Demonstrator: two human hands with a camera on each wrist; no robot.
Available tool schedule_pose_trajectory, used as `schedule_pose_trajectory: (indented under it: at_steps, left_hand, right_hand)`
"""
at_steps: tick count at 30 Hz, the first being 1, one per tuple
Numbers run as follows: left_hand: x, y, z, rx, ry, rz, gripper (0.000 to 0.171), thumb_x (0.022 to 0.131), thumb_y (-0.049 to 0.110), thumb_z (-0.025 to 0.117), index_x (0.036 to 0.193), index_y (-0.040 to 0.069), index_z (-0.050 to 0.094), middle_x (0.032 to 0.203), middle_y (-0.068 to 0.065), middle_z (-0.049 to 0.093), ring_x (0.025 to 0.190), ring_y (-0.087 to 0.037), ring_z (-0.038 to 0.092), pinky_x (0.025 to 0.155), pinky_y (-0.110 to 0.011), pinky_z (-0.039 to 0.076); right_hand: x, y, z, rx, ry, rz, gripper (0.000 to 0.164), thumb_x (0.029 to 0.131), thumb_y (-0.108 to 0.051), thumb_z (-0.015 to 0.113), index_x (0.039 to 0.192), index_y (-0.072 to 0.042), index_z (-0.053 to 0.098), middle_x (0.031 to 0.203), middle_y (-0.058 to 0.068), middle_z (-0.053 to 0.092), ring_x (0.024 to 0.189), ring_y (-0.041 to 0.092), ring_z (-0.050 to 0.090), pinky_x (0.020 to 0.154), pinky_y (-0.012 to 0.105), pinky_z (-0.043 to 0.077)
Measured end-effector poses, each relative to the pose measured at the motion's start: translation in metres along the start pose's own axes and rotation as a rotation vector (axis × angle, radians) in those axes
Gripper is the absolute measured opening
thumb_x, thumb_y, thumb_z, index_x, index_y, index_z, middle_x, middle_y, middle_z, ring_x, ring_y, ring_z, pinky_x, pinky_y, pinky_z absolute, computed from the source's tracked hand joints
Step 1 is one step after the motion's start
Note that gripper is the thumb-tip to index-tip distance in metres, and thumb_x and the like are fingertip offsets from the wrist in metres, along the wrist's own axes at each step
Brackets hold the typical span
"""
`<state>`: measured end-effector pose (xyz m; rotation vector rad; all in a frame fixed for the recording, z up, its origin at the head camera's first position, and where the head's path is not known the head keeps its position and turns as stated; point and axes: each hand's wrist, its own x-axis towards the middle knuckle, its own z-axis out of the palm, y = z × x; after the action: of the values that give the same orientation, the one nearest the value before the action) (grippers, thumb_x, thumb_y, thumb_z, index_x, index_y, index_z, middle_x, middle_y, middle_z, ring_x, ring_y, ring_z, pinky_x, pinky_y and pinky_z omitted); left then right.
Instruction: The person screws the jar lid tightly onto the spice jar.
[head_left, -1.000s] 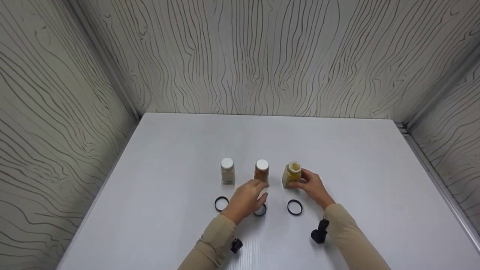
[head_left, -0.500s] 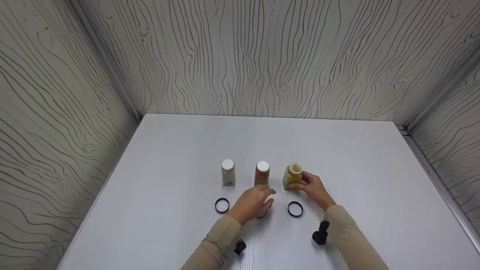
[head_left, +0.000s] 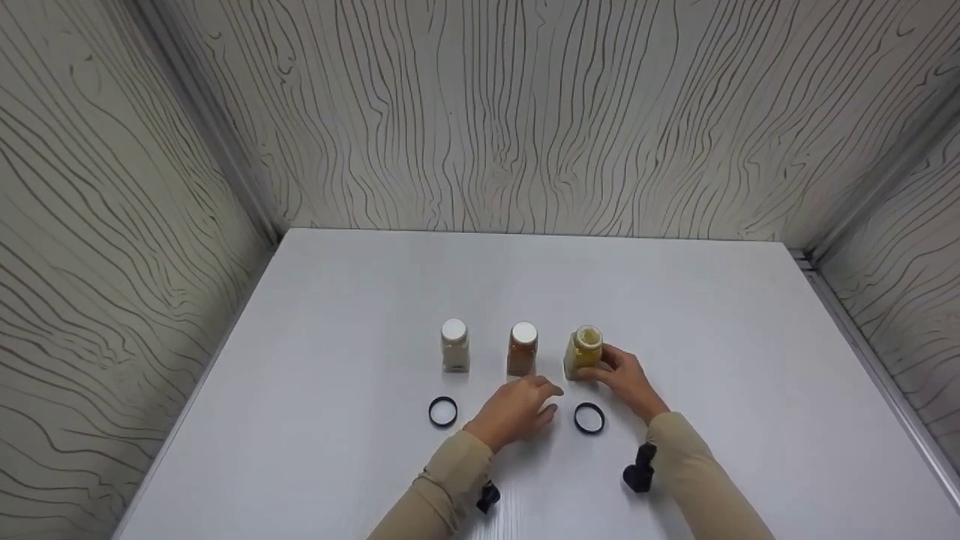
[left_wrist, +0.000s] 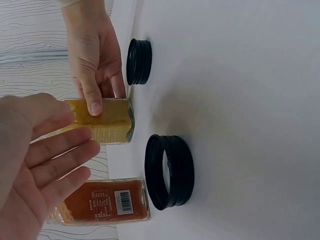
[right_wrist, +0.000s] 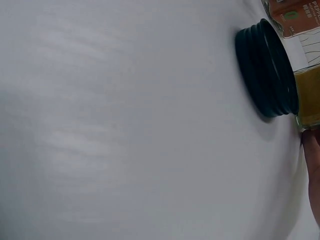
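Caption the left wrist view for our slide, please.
Right hand gripping a yellow jar; left hand, orange jar and two black rings nearby.

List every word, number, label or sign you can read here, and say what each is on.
No text can be read with certainty.
Orange jar, left wrist view: fine print and a barcode label, too small to read.
Same jar, right wrist view: light lettering, blurred and cut off, plus a green mark, unreadable.
Yellow jar, pale jar, black rings: no text can be made out.
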<state>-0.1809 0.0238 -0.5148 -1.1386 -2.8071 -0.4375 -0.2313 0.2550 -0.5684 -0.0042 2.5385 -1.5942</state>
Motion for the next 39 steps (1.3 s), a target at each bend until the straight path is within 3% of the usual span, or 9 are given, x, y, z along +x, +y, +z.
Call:
schedule_pose_trajectory:
  at_steps: [10,21,28,35,39]
  left_hand:
    - [0.004,0.011,0.013,0.041,-0.016,0.068,0.021,0.092,0.021,0.064,0.112,0.016,0.071,0.108,0.003,0.073,0.100,-0.008,0.068,0.085,-0.015,0.055]
    - [0.011,0.013,0.024,0.040,-0.020,0.074,0.024,0.091,0.015,0.063,0.114,0.013,0.069,0.107,0.002,0.072,0.099,-0.009,0.068,0.084,-0.015,0.055]
    - [0.013,0.017,0.031,0.042,-0.066,0.034,0.031,0.091,0.016,0.062,0.122,0.014,0.064,0.114,0.002,0.070,0.106,-0.008,0.066,0.089,-0.016,0.054]
    - [0.018,0.023,0.035,0.049,-0.067,0.051,0.036,0.086,0.018,0.069,0.122,0.016,0.064,0.114,0.004,0.069,0.105,-0.007,0.065,0.087,-0.013,0.054]
    - [0.021,0.026,0.038,0.068,-0.100,0.050,0.040,0.086,0.022,0.072,0.124,0.016,0.062,0.119,0.004,0.067,0.109,-0.007,0.063,0.090,-0.013,0.053]
  right_hand:
    - [-0.001,0.004,-0.001,0.003,0.017,0.018,0.065,0.083,-0.023,0.075,0.137,0.001,0.049,0.141,0.023,0.052,0.136,0.038,0.046,0.117,0.049,0.036]
    - [0.001,0.000,0.000,0.025,0.024,0.015,0.067,0.083,-0.024,0.075,0.138,0.002,0.047,0.142,0.024,0.051,0.136,0.038,0.046,0.117,0.049,0.036]
    - [0.000,0.002,0.003,-0.014,0.018,-0.052,0.072,0.080,-0.036,0.077,0.135,0.003,0.050,0.138,0.025,0.054,0.131,0.039,0.050,0.112,0.049,0.042]
    - [0.001,0.005,0.002,0.060,0.009,0.038,0.071,0.083,-0.025,0.076,0.141,0.002,0.044,0.144,0.023,0.049,0.137,0.037,0.045,0.118,0.047,0.036]
    - [0.000,0.004,0.002,0.041,0.013,0.032,0.069,0.084,-0.023,0.074,0.141,0.002,0.044,0.144,0.023,0.049,0.137,0.036,0.046,0.117,0.047,0.037]
